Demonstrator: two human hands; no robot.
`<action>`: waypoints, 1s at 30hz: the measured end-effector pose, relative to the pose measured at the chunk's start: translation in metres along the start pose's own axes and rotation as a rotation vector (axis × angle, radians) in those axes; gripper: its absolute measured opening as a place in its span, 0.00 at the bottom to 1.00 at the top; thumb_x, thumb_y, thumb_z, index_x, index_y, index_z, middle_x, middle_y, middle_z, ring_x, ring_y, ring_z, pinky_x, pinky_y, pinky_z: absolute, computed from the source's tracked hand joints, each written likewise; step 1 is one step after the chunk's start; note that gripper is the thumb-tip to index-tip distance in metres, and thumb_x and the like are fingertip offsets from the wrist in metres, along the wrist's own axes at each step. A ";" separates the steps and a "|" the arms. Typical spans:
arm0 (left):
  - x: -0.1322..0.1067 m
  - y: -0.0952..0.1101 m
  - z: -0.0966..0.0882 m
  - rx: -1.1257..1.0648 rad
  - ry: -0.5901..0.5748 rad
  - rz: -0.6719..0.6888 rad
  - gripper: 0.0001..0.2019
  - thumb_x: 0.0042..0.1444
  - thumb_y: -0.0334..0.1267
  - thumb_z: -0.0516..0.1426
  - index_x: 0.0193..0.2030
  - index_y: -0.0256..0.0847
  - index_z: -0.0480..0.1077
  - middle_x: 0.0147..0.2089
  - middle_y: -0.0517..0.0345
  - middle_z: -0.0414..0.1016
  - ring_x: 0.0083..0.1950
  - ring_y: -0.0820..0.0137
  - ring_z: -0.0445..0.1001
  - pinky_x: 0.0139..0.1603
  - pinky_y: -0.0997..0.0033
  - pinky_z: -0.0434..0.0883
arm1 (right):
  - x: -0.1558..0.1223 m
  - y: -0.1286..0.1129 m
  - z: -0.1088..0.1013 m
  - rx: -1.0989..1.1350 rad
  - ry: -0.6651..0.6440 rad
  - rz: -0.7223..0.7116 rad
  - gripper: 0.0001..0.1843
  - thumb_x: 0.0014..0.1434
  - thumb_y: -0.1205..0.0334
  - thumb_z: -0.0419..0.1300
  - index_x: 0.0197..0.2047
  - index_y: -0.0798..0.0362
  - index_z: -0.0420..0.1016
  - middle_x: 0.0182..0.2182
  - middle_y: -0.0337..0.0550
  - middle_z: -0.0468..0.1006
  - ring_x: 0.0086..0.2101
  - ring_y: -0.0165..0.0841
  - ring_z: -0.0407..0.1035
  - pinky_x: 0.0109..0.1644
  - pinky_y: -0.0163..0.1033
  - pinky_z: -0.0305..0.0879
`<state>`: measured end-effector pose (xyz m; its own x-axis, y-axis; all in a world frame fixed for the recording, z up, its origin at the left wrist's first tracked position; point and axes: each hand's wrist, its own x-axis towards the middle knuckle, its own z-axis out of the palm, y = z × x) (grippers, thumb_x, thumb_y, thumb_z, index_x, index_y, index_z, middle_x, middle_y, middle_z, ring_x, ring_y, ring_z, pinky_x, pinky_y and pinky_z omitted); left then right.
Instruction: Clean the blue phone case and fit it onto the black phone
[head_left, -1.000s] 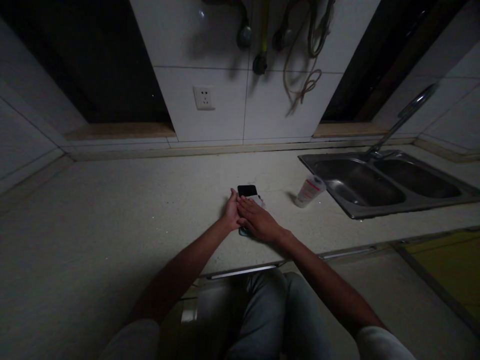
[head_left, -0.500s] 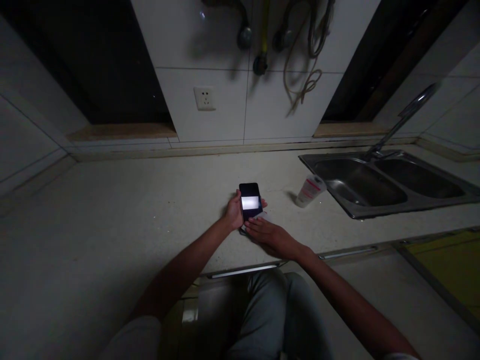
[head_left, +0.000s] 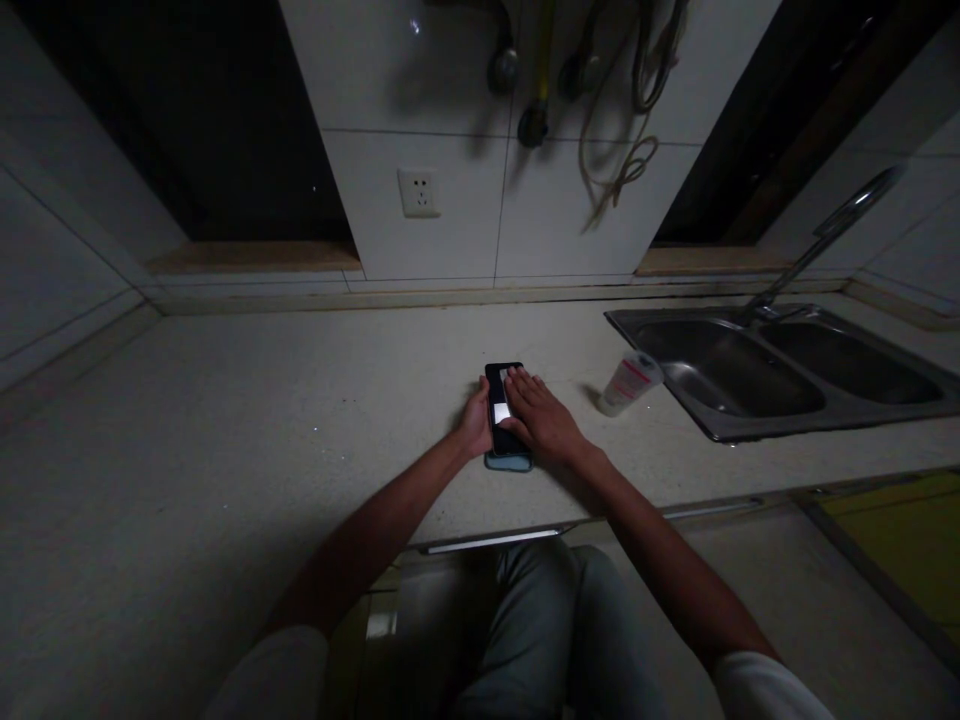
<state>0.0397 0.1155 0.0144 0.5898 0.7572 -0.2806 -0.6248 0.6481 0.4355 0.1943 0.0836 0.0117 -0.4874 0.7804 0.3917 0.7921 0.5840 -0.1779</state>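
Note:
A dark phone in a bluish case lies flat on the pale countertop, part of its screen lit. My left hand grips the phone's left edge, fingers curled against it. My right hand lies on top of the phone's right side with its fingers stretched flat over the screen. A small pale patch shows under the fingertips; I cannot tell whether it is the lit screen or a cloth.
A white tube with a red label lies to the right of the hands. A steel double sink with a faucet fills the right side. A wall socket and hanging hoses are on the tiled wall.
The phone was lifted slightly with its screen lit half a second ago. Now it lies flat and my right hand has moved from below it up onto the screen.

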 end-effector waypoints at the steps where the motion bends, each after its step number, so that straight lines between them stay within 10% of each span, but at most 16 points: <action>1: 0.000 -0.001 -0.001 0.000 -0.010 0.004 0.31 0.69 0.57 0.45 0.64 0.33 0.69 0.53 0.42 0.81 0.57 0.56 0.78 0.63 0.57 0.67 | -0.002 -0.003 0.001 0.001 0.007 0.009 0.42 0.70 0.44 0.51 0.76 0.60 0.44 0.73 0.62 0.47 0.73 0.49 0.40 0.74 0.63 0.45; 14: -0.005 -0.002 -0.003 0.100 -0.108 -0.015 0.37 0.67 0.61 0.41 0.66 0.31 0.66 0.52 0.37 0.80 0.48 0.53 0.82 0.55 0.56 0.71 | -0.072 -0.052 0.004 -0.026 -0.073 -0.206 0.45 0.67 0.43 0.58 0.75 0.60 0.47 0.70 0.62 0.57 0.71 0.50 0.47 0.72 0.61 0.53; 30: 0.002 -0.005 0.002 0.038 0.071 -0.024 0.32 0.67 0.60 0.46 0.64 0.39 0.70 0.54 0.46 0.80 0.59 0.55 0.76 0.63 0.55 0.68 | 0.037 -0.002 0.002 0.029 -0.033 0.098 0.41 0.70 0.39 0.47 0.73 0.63 0.54 0.72 0.66 0.51 0.72 0.50 0.43 0.74 0.62 0.45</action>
<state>0.0448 0.1136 0.0137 0.5662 0.7460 -0.3506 -0.5898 0.6638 0.4598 0.1743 0.1119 0.0245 -0.4198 0.8409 0.3415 0.8260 0.5099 -0.2401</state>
